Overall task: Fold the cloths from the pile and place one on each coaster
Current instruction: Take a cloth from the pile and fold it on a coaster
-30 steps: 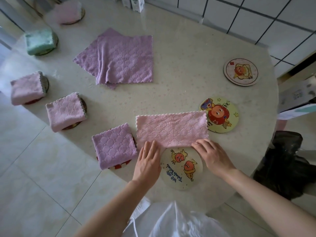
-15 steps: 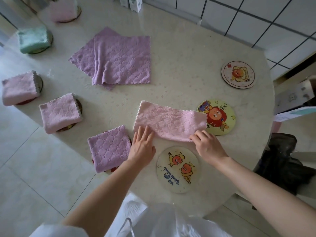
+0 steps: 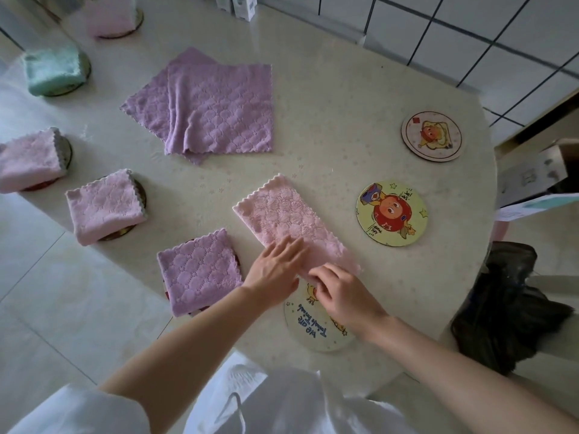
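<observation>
We see the pink cloth point(image 3: 291, 220) lying as a long strip on the tabletop point(image 3: 329, 120) just beyond the near coaster point(image 3: 310, 327), left hand point(image 3: 275, 274) flat on it, right hand point(image 3: 341, 296) pinching its near end, so we'd carry that end to the far edge, corners matched.

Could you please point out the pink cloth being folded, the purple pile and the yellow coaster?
pink cloth point(image 3: 282, 211): head view, bare far half.
purple pile point(image 3: 219, 111): head view, top cloth's middle.
yellow coaster point(image 3: 391, 213): head view, red figure at centre.
</observation>
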`<action>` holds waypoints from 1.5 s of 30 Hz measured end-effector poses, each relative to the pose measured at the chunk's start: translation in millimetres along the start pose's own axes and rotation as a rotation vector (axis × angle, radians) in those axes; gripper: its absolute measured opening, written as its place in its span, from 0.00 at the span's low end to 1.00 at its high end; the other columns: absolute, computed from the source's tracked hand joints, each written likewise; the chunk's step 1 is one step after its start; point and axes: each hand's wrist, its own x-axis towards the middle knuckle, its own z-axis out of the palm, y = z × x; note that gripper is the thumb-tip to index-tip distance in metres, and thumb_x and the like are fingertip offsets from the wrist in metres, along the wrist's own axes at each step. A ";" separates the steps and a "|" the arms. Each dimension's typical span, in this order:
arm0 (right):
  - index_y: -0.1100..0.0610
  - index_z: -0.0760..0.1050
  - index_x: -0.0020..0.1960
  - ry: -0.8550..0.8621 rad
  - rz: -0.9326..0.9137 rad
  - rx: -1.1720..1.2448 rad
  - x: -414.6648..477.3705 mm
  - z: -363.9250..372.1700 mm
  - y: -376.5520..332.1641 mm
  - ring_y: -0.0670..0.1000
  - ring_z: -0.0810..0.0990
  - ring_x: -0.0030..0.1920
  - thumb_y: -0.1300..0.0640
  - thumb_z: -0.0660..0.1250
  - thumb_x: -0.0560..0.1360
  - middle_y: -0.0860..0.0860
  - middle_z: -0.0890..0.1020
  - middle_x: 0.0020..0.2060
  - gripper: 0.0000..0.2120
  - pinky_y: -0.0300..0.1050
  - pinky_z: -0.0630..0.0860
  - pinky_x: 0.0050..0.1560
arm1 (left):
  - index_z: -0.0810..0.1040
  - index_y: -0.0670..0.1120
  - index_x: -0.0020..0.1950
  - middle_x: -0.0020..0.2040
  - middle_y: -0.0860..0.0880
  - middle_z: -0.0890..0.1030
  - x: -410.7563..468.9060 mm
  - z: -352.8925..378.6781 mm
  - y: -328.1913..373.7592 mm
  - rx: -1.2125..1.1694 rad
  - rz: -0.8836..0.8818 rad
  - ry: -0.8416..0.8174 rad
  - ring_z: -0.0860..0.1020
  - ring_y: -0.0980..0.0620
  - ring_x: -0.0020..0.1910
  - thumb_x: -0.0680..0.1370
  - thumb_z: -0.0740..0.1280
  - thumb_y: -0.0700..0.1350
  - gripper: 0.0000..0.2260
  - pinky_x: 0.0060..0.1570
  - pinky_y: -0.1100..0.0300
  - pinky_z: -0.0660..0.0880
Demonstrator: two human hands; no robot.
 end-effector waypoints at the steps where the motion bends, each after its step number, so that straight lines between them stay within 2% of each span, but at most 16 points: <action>1: 0.58 0.76 0.55 -0.002 0.015 0.056 -0.3 -0.2 -5.3 0.45 0.77 0.45 0.63 0.63 0.76 0.49 0.79 0.46 0.09 0.39 0.76 0.47 | 0.61 0.48 0.75 0.76 0.47 0.62 -2.8 2.5 3.7 -0.019 0.037 0.033 0.58 0.44 0.75 0.77 0.66 0.49 0.28 0.72 0.44 0.60; 3: 0.56 0.76 0.54 -0.025 0.025 0.137 -2.0 -2.0 -13.3 0.44 0.77 0.43 0.60 0.62 0.77 0.48 0.79 0.45 0.07 0.39 0.76 0.44 | 0.73 0.48 0.66 0.68 0.47 0.73 -7.6 8.2 6.3 -0.063 0.093 0.107 0.68 0.43 0.69 0.75 0.68 0.47 0.20 0.65 0.44 0.70; 5: 0.55 0.76 0.53 -0.032 0.020 0.143 -4.3 -7.4 -15.0 0.44 0.77 0.44 0.58 0.61 0.78 0.47 0.79 0.45 0.07 0.38 0.76 0.44 | 0.76 0.48 0.63 0.65 0.47 0.76 -13.6 12.8 5.5 -0.111 0.111 0.150 0.71 0.42 0.67 0.74 0.70 0.44 0.18 0.64 0.44 0.71; 9: 0.58 0.75 0.60 -0.040 0.003 -0.035 0.8 -17.9 11.6 0.48 0.78 0.57 0.65 0.61 0.77 0.51 0.80 0.55 0.14 0.41 0.75 0.58 | 0.75 0.48 0.67 0.66 0.49 0.76 -30.8 16.3 6.0 -0.116 0.225 0.192 0.70 0.46 0.68 0.72 0.72 0.44 0.23 0.70 0.50 0.60; 16: 0.51 0.64 0.72 -0.390 -0.231 -0.380 -4.5 -11.5 57.5 0.52 0.66 0.71 0.78 0.63 0.66 0.51 0.67 0.71 0.39 0.49 0.70 0.66 | 0.70 0.49 0.72 0.73 0.49 0.68 -56.0 27.7 -6.5 -0.148 0.208 0.082 0.64 0.50 0.73 0.76 0.58 0.44 0.23 0.72 0.56 0.62; 20: 0.48 0.62 0.72 -0.401 -0.241 -0.394 -4.1 -15.3 64.2 0.49 0.65 0.71 0.77 0.62 0.67 0.47 0.65 0.72 0.39 0.49 0.70 0.66 | 0.73 0.49 0.69 0.69 0.50 0.73 -66.3 27.9 -7.7 -0.199 0.158 0.132 0.69 0.52 0.70 0.75 0.61 0.45 0.21 0.68 0.60 0.67; 23: 0.46 0.61 0.72 -0.435 -0.177 -0.280 4.0 -19.7 66.3 0.46 0.64 0.71 0.73 0.59 0.69 0.44 0.66 0.70 0.37 0.48 0.68 0.67 | 0.73 0.50 0.69 0.69 0.52 0.73 -69.4 28.8 -6.5 -0.400 0.039 0.153 0.68 0.56 0.70 0.77 0.62 0.44 0.20 0.68 0.62 0.66; 25: 0.46 0.62 0.72 -0.481 -0.097 -0.171 14.8 -22.9 65.3 0.45 0.65 0.69 0.73 0.58 0.69 0.44 0.69 0.68 0.37 0.45 0.69 0.66 | 0.75 0.50 0.67 0.65 0.53 0.76 -66.0 22.0 -5.5 -0.519 -0.044 0.166 0.73 0.58 0.65 0.77 0.64 0.41 0.19 0.65 0.63 0.70; 27: 0.45 0.65 0.70 -0.513 0.026 -0.060 28.8 -24.6 62.4 0.45 0.71 0.63 0.71 0.62 0.70 0.45 0.73 0.64 0.34 0.44 0.72 0.61 | 0.78 0.48 0.63 0.54 0.54 0.82 -59.5 8.1 -4.9 -0.592 -0.169 0.160 0.80 0.64 0.44 0.79 0.63 0.48 0.14 0.46 0.67 0.77; 29: 0.47 0.73 0.62 -0.493 0.198 0.082 45.0 -25.9 58.1 0.46 0.77 0.54 0.68 0.66 0.72 0.46 0.79 0.56 0.24 0.45 0.76 0.57 | 0.81 0.41 0.52 0.37 0.51 0.81 -46.1 -5.5 -6.3 -0.688 -0.356 0.093 0.72 0.61 0.24 0.78 0.57 0.57 0.21 0.28 0.64 0.72; 30: 0.48 0.76 0.55 -0.485 0.280 0.159 54.6 -27.0 56.5 0.46 0.79 0.49 0.66 0.67 0.73 0.47 0.82 0.50 0.16 0.46 0.79 0.53 | 0.80 0.40 0.48 0.33 0.49 0.79 -36.9 -11.7 -8.6 -0.738 -0.456 0.045 0.69 0.59 0.23 0.78 0.57 0.57 0.22 0.26 0.60 0.71; 32: 0.48 0.77 0.42 -0.462 0.376 0.285 74.2 -28.7 51.9 0.47 0.79 0.38 0.58 0.68 0.75 0.47 0.82 0.40 0.05 0.47 0.80 0.44 | 0.78 0.38 0.49 0.37 0.45 0.79 -16.5 -22.4 -16.4 -0.937 -0.648 -0.016 0.77 0.52 0.31 0.80 0.59 0.53 0.18 0.34 0.54 0.78; 35: 0.48 0.77 0.40 -0.309 0.431 0.321 103.2 -30.2 46.2 0.53 0.78 0.35 0.46 0.65 0.76 0.49 0.81 0.35 0.08 0.48 0.75 0.37 | 0.76 0.39 0.56 0.47 0.43 0.81 6.9 -36.3 -28.5 -1.313 -0.845 -0.054 0.81 0.43 0.46 0.81 0.61 0.51 0.16 0.43 0.47 0.81; 38: 0.53 0.65 0.31 -0.227 0.451 0.206 120.6 -23.7 49.0 0.49 0.65 0.28 0.48 0.63 0.78 0.48 0.68 0.26 0.19 0.44 0.60 0.31 | 0.75 0.39 0.56 0.48 0.41 0.81 12.7 -36.4 -39.2 -1.366 -0.917 -0.098 0.82 0.41 0.46 0.80 0.61 0.53 0.17 0.44 0.46 0.81; 41: 0.54 0.63 0.33 -0.241 0.456 0.149 128.9 -15.4 53.1 0.49 0.64 0.28 0.48 0.61 0.78 0.48 0.67 0.27 0.18 0.44 0.59 0.31 | 0.75 0.37 0.59 0.51 0.38 0.82 12.1 -26.6 -44.1 -1.404 -0.971 -0.106 0.82 0.40 0.47 0.80 0.60 0.54 0.21 0.46 0.45 0.81; 45: 0.54 0.63 0.36 -0.234 0.454 0.047 132.9 -6.7 54.0 0.49 0.66 0.28 0.46 0.58 0.79 0.48 0.68 0.27 0.17 0.44 0.60 0.30 | 0.75 0.36 0.59 0.49 0.39 0.82 10.4 -19.3 -43.7 -1.486 -1.025 -0.079 0.82 0.41 0.46 0.81 0.59 0.54 0.21 0.44 0.48 0.81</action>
